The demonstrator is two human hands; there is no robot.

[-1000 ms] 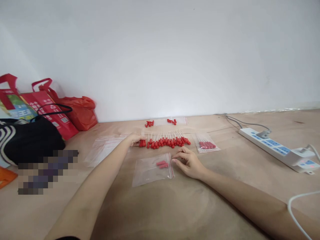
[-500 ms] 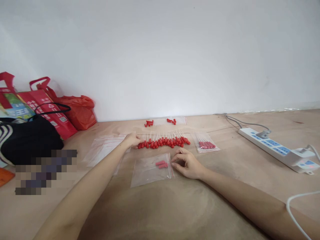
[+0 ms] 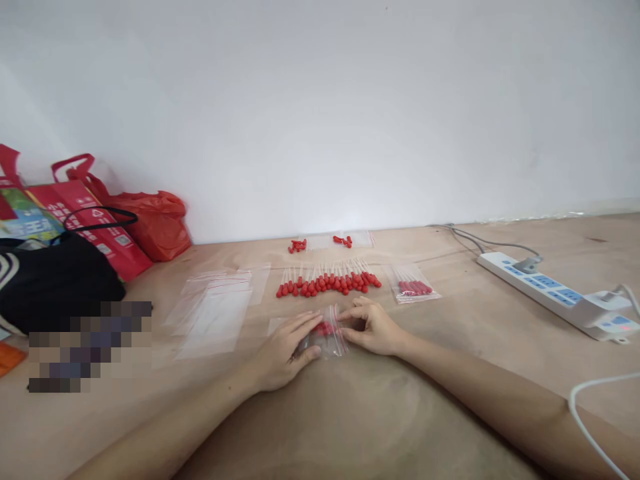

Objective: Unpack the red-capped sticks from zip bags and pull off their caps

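A clear zip bag (image 3: 330,345) with red-bulbed glass droppers (image 3: 325,328) inside lies between my two hands, its red-striped opening facing right. My left hand (image 3: 287,350) grips the bag from its left side, fingers over the top and thumb along the near edge, hiding much of it. My right hand (image 3: 373,328) has its fingers curled against the striped edge; the fingertips are partly hidden. Just beyond lies a row of droppers with red rubber bulbs (image 3: 330,285), their thin clear tips pointing away.
A filled bag of droppers (image 3: 414,287) lies to the right. Flat clear bags (image 3: 215,320) are stacked left. Loose red bulbs (image 3: 297,246) lie near the wall. A white power strip (image 3: 545,290) with cables is at right; red bags (image 3: 155,223) and a black bag (image 3: 60,280) stand left.
My left hand has come back from the left end of the dropper row to the zip bag and taken hold of it. The bag is now bunched. My right hand stays at its opening.
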